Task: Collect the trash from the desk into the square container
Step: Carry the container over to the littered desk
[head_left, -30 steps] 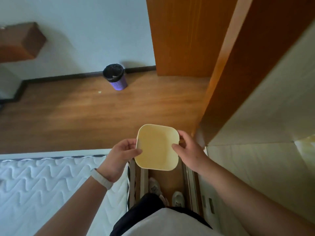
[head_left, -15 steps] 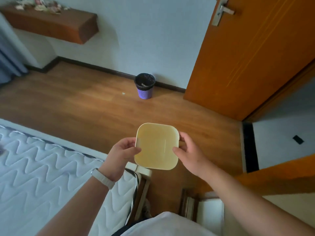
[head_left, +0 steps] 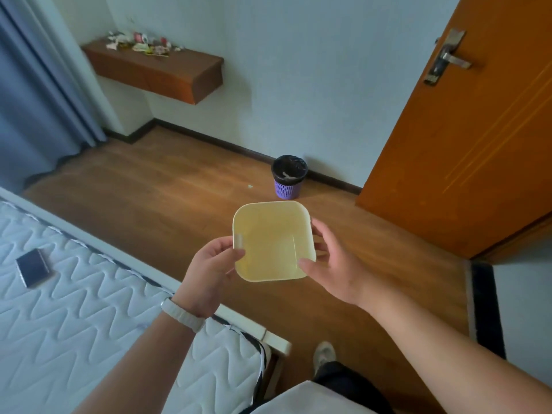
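I hold a pale yellow square container (head_left: pixel 273 242) in front of me at mid-frame, its open side facing me, with nothing inside. My left hand (head_left: pixel 210 270) grips its left rim with the thumb over the edge. My right hand (head_left: pixel 334 264) holds its right side and lower corner. Far off at the upper left, a brown wall-mounted desk (head_left: pixel 161 71) carries a pile of crumpled wrappers and paper trash (head_left: pixel 140 44).
A white quilted mattress (head_left: pixel 89 309) fills the lower left, with a dark phone (head_left: pixel 33 267) lying on it. A purple bin with a black liner (head_left: pixel 288 177) stands by the wall. An orange door (head_left: pixel 466 121) is at the right, blue curtains (head_left: pixel 35 85) at the left.
My view has swung left and up, away from the doorway, bringing the desk with its trash and the curtains into sight. Both hands keep the same hold on the container.
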Demonstrator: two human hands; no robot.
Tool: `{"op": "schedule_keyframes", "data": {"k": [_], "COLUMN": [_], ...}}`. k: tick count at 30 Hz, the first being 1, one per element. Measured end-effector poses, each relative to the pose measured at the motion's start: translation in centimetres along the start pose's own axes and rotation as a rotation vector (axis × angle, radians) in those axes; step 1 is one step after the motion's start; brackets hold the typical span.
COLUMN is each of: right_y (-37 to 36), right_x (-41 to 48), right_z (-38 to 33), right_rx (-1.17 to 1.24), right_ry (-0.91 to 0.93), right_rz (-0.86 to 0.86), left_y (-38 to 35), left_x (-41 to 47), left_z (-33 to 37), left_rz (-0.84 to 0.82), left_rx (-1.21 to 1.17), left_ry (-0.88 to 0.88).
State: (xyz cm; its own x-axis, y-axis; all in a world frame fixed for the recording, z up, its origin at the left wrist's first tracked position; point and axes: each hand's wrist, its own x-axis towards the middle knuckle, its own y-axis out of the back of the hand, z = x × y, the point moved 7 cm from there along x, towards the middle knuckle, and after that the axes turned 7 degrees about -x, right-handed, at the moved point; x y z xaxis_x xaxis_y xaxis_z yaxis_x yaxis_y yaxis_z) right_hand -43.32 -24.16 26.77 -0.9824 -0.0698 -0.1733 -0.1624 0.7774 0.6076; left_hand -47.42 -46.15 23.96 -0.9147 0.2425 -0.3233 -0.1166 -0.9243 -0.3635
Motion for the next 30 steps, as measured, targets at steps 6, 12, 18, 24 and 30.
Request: {"op": "schedule_keyframes", "data": {"k": [6,12,18,24,30], "right_y": [1.3,4.0,10.0,17.7,22.7], "right_x": [5.2,12.8,20.8,28.4,32.5], "right_z": [-0.4,0.4,3.2,7.4,10.3], "right_rx": [-0.061,-0.041,-0.005,-0.032,0.009], "right_ry": [0.104,0.174,0.2,0.222,0.21], "right_rz": [-0.045,-0.126,-0.157,-0.179,-0.139], "left_y": [-0.5,-1.4,-5.7,-12.0,-16.3], "left_x": [3.5,8.9,16.4,24.7,30.8], "left_z": [2.6,4.7,5.9,6.5,7.1], "left_rz": [0.099,0.219,0.32,0.351,0.304], "left_rx": [0.017,0.027,0.006,-0.033,-0.047], "left_ry": [-0.035,-0.078,-0.064,-0.055,-0.02]}}
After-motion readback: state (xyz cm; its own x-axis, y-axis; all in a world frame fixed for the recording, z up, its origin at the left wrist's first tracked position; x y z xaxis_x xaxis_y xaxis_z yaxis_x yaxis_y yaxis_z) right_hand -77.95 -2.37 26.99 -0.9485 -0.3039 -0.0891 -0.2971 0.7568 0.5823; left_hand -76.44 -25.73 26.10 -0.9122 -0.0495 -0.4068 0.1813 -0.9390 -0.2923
